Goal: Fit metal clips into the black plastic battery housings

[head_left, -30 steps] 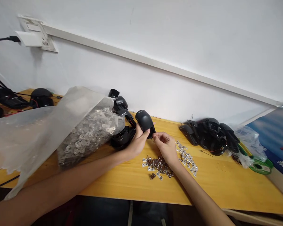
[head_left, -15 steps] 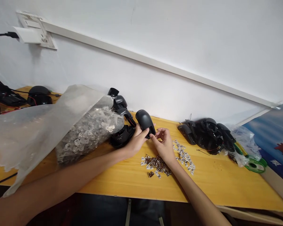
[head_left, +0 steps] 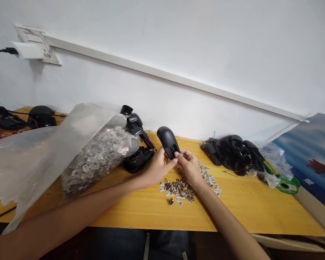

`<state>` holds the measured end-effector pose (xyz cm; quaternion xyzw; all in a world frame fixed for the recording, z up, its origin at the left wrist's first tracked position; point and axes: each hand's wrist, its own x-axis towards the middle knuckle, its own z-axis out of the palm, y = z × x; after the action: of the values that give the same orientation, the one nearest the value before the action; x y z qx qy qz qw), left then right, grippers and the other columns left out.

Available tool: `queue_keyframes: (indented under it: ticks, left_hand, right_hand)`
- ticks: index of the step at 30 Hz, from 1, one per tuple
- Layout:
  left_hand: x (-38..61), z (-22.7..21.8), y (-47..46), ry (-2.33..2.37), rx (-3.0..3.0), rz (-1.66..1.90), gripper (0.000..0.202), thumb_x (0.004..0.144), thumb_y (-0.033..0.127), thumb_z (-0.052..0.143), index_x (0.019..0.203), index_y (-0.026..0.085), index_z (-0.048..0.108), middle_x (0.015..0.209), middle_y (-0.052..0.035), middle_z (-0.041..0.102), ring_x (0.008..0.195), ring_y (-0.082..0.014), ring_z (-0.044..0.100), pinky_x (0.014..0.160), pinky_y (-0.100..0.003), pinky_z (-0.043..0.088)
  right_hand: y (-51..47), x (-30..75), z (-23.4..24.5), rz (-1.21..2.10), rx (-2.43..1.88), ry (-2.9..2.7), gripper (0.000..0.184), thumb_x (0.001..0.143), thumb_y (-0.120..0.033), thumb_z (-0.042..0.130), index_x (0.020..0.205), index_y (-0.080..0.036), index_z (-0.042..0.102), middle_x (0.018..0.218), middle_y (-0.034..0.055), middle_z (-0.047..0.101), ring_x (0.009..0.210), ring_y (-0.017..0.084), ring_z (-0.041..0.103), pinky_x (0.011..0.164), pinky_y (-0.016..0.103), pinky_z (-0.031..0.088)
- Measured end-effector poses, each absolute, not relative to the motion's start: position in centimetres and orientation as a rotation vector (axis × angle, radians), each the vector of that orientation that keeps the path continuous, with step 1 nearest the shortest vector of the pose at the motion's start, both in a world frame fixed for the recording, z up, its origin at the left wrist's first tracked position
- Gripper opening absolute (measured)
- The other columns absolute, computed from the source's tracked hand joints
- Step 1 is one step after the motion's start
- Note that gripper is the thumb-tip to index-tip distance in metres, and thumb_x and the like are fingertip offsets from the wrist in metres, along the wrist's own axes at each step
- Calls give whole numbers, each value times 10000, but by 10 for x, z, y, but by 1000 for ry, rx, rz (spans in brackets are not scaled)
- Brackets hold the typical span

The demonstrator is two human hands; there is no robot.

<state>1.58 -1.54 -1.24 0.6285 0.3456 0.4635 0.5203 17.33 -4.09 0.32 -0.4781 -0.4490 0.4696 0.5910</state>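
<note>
Black plastic housing [head_left: 168,142]: held up above the table, rounded end uppermost, open end down, leaning slightly.
Left hand [head_left: 157,167]: closed around the lower part of the housing, gripping it.
Right hand [head_left: 188,167]: thumb and fingers pinched together at the housing's lower edge; whether a small part is gripped cannot be told.
Metal tabs [head_left: 178,190]: loose heap on the table just below the hands, a thinner strip lying to the right.
Clear plastic bag [head_left: 40,151]: lying left of the hands, filled with similar tabs at its mouth.
Other black housings [head_left: 138,159]: piled between the bag and the left hand.
Second pile of housings [head_left: 233,157]: placed well right of the hands, near a green spool [head_left: 287,185].
Wooden table [head_left: 241,213]: yellow, set against a white wall [head_left: 178,72].
</note>
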Motion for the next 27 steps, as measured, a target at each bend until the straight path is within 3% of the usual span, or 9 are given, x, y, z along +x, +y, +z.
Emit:
queue_keyframes:
  ticks: [5,13,21,27]
  left_hand:
    - [15,-4,-16,784,1545,1126,372,854,296,798,1162,234,600,1180,-90,712,1142,-286,654,995,-418,490]
    - [18,-2,-10,584,1311,1136,277,894,347,779,1070,159,677,968,-82,731,933,-224,667,900,-365,530]
    - [15,-10,-8,739,1376,1226,218,885,266,683,1084,179,683,1071,-74,733,996,-211,674,955,-375,520]
    - [16,-7,-9,714,1319,1203,251,884,372,742,1029,173,693,1037,-70,739,998,-218,691,942,-370,542]
  right_hand:
    - [-42,171,7,1168,-1062,-892,440,695,-521,961,909,-229,711,865,32,781,695,163,695,666,297,585]
    - [-40,172,7,1134,-1013,-895,412,742,-509,951,876,-250,660,743,-22,723,624,135,644,642,283,585]
    - [-37,178,10,1128,-895,-746,435,679,-440,1008,841,-243,656,721,-53,697,606,94,624,602,208,544]
    - [-39,177,10,1121,-916,-828,412,711,-439,988,875,-250,661,739,-48,706,621,104,636,608,217,532]
